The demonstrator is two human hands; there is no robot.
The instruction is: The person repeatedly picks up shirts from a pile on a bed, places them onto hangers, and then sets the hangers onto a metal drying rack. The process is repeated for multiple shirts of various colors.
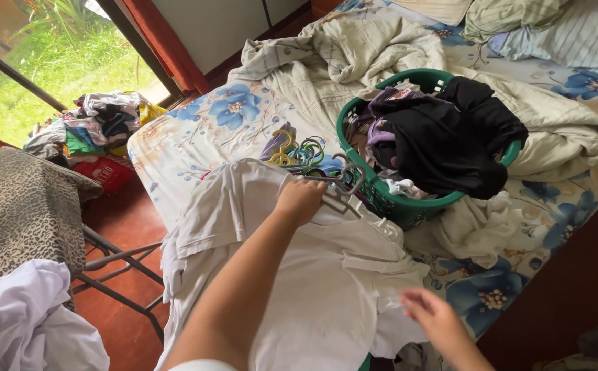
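Red package (108,173) under clothes pile (93,124)

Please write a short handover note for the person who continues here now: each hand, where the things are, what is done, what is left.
Left hand: closed on a grey hanger at the collar of the white shirt.
Right hand: open, at the shirt's right edge.
Shirt lies spread on the bed; more coloured hangers beside the green basket, full of clothes.
Done: shirt laid out.
Left: hanger not yet inside the shirt.

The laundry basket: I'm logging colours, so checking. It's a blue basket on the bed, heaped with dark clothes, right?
Not quite: the head view shows the laundry basket is green, not blue. It does sit on the bed, heaped with dark clothes.
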